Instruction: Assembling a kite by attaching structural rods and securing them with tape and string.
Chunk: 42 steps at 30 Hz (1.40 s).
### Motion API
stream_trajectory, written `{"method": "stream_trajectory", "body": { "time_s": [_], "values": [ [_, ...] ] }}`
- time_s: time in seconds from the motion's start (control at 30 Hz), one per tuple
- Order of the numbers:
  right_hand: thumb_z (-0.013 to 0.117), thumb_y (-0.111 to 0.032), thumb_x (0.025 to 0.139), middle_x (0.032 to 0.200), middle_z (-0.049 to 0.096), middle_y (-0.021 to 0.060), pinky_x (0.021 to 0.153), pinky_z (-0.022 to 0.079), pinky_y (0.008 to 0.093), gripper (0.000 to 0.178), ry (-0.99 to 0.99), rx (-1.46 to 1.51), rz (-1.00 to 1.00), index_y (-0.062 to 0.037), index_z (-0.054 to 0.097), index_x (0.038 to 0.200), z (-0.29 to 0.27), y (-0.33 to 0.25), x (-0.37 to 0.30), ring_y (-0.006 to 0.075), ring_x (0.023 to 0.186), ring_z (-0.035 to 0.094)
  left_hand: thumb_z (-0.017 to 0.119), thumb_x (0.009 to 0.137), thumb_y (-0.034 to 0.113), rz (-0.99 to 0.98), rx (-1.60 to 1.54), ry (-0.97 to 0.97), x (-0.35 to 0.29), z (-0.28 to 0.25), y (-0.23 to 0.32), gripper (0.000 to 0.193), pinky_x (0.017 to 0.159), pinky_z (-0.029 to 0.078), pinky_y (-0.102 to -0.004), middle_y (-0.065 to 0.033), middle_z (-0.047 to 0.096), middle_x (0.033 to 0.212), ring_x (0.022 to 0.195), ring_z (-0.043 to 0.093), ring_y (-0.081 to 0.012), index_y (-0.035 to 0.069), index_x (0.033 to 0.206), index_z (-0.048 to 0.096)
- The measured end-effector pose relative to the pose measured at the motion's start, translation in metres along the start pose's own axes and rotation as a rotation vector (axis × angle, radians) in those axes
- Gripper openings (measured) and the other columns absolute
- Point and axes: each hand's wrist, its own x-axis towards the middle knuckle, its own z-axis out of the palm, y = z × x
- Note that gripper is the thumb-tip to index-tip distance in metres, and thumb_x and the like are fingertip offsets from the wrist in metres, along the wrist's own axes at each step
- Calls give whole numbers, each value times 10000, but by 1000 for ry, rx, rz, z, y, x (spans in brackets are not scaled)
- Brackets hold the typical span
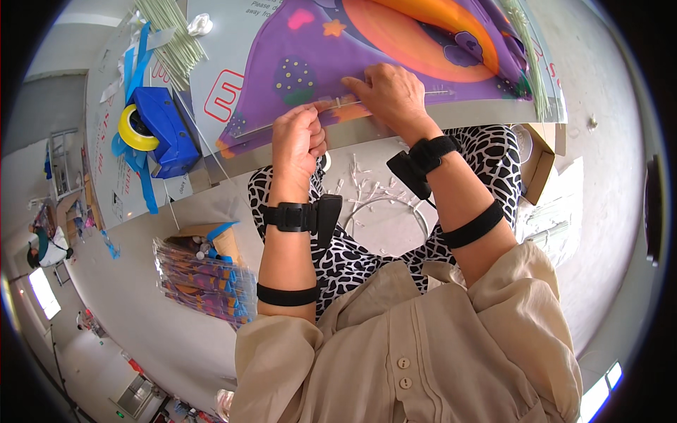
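Note:
A purple sheet printed with orange shapes lies on the table in front of me, its near edge along the table edge. A thin white rod runs along that edge, partly under my hands. My left hand is closed in a fist, thumb and fingers pinched on the rod at the sheet's edge. To its right, my right hand rests on the sheet over the rod, thumb stretched toward the left hand. The right fingertips are mostly hidden behind the knuckles.
A blue tape dispenser with a yellow roll stands at the table's left. Bundles of thin pale rods lie at both sides. Small white pieces are scattered below. Plastic-wrapped printed packs sit on the floor; an open cardboard box stands right.

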Motion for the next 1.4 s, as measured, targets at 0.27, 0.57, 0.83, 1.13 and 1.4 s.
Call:
{"method": "stream_trajectory", "body": {
  "time_s": [0.27, 0.57, 0.83, 1.13, 1.4],
  "values": [
    [756, -418, 627, 808, 663, 150, 678, 516, 422, 401, -21, -37, -42, -60, 689, 794, -1, 2, -3, 330, 786, 653, 477, 870, 86, 2, -21, 9, -2, 3, 0, 191, 364, 203, -215, 63, 331, 527, 397, 259, -35, -43, 929, 606],
    [773, -478, 600, 907, 639, 158, 701, 518, 417, 504, 24, -118, -52, -48, 698, 852, 3, -9, -8, 328, 831, 656, 458, 908, 87, 29, 53, 26, 2, 0, -5, 225, 356, 219, -190, 59, 346, 542, 397, 257, -28, -53, 1010, 601],
    [741, -538, 608, 867, 624, 166, 665, 516, 433, 578, 61, -138, -79, -3, 660, 811, 8, -8, -8, 340, 797, 648, 441, 879, 50, 171, 263, 65, 2, 6, -9, 264, 352, 216, -190, 59, 399, 541, 399, 273, -8, -53, 1062, 600],
    [764, -498, 634, 974, 612, 158, 751, 510, 420, 533, -24, -147, -29, -41, 687, 896, 3, -15, -10, 317, 883, 648, 457, 827, 0, 733, 834, 278, 16, -1, -27, 323, 698, 476, -327, -140, 619, 846, 734, 585, -232, -32, 1113, 603],
    [766, -483, 619, 962, 607, 148, 743, 512, 415, 533, -14, -125, -38, -45, 681, 912, 3, -10, -11, 318, 868, 645, 589, 839, 162, 902, 1560, 241, -25, 15, -20, 420, 947, 384, -459, -192, 465, 1321, 1228, 438, -355, 44, 1238, 529]
  ]
}}
